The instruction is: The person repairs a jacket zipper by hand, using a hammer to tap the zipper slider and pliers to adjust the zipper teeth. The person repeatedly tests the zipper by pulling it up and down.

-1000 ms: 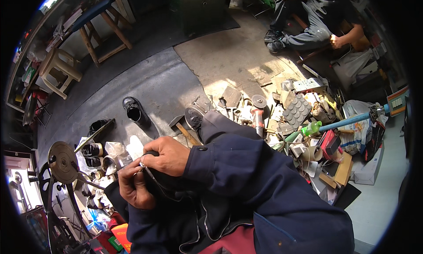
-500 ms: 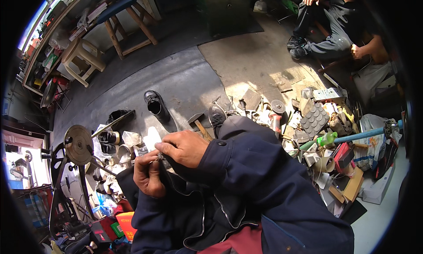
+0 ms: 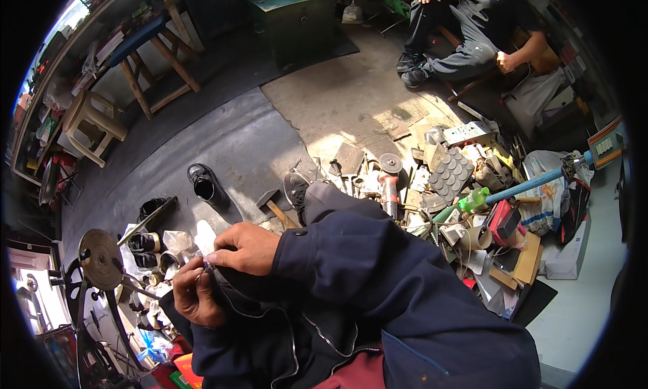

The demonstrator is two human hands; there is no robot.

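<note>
Right now, the zip (image 3: 260,316) runs from the fingertips down along the black cloth (image 3: 236,284), which lies over the person's lap. The left hand (image 3: 197,298) has its thumb and finger pinched on the top of the zip. The right hand (image 3: 246,247) pinches the black cloth just beside it, so the two sets of fingertips almost meet. Below the fingers, the metal teeth hang in loose, bendy lines and look open. The work seems to be partway, with both hands busy at one tiny spot. Whether the bit under the fingertips is fixed is too small to tell.

Past the fingers, a black shoe (image 3: 204,185) and a hammer (image 3: 277,206) are on a dark mat (image 3: 250,129). To the left of the fingers is a round metal wheel (image 3: 101,259), and farther off stands a plastic stool (image 3: 91,122). Well to the right, a red grinder (image 3: 389,186) and a green bottle (image 3: 474,199) lie in a messy heap. Far ahead of the fingers, another person (image 3: 466,44) sits near a green chest (image 3: 297,24).
</note>
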